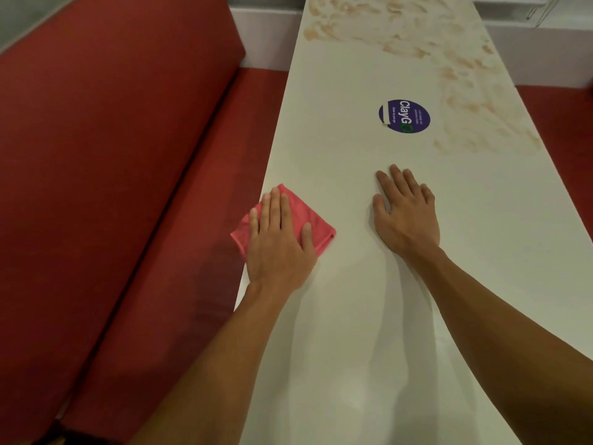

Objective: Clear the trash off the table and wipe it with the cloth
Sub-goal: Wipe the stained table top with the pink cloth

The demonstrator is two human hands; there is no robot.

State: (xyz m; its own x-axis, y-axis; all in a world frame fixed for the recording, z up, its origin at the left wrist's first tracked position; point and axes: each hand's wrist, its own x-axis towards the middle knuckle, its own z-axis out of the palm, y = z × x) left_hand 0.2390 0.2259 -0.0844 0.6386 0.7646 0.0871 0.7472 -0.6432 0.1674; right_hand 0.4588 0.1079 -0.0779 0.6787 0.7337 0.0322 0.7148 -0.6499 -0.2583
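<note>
Beside the red bench (pixel 112 175), the left hand (pixel 282 239) presses its straight fingers flat on the folded pink cloth (pixel 317 231) at the table (pixel 353 316) edge, apparently to wipe, while the right hand (pixel 406 213) rests spread on the bare top, likely bracing, with brownish smears (pixel 462 72) far right.
</note>
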